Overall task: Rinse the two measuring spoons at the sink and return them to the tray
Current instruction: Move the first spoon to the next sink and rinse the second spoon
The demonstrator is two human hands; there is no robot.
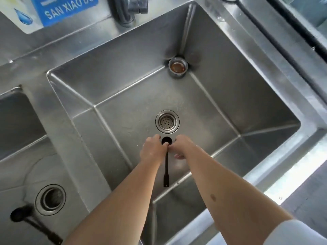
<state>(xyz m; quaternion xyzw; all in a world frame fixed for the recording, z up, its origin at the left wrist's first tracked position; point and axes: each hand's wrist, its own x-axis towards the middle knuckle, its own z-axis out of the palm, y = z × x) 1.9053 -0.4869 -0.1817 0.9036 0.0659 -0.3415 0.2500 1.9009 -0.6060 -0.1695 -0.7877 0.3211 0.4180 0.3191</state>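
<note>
Over the middle of the steel sink basin (123,89), my left hand (153,150) grips a black measuring spoon (166,167) just below its round bowl, with the long handle pointing toward me. My right hand (182,147) touches the spoon's bowl with its fingertips from the right. A second black measuring spoon (26,218) lies in the left basin, beside that basin's drain. No water is seen running. No tray is in view.
The drain strainer (167,121) sits just beyond my hands. An overflow pipe (177,67) stands in the basin's far right corner. The faucet (131,7) is at the top, with a blue and white bottle (58,9) to its left. The left basin's drain (50,199) is open.
</note>
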